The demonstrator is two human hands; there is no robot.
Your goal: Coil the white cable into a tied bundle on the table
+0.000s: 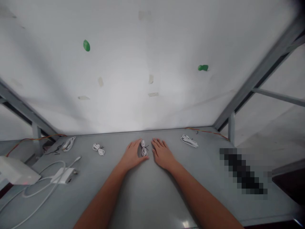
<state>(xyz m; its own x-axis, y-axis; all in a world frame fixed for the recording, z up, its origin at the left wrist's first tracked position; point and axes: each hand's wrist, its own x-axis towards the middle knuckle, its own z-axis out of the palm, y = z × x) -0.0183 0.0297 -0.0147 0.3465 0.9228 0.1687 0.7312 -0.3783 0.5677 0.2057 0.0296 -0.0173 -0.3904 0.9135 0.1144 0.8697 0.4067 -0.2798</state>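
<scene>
In the middle of the grey table lies a white cable bundle (143,148), wound up and bound at its waist with a dark twist tie. My left hand (132,155) rests on the table just left of it, thumb and fingers apart around its side; whether they touch it I cannot tell. To the bundle's right, my right hand (163,153) lies palm down with its fingers stretched out, holding nothing. Another tied white cable bundle (98,149) lies farther left. A looped white cable (189,141) is at the back right.
At the left are a coiled white cable (69,144), dark twist ties (55,149), a white power adapter (64,175) with a long cord, and a white box (17,170). A pixelated dark object (244,173) lies right. Behind stands a white wall (119,63) between metal frame bars (259,76).
</scene>
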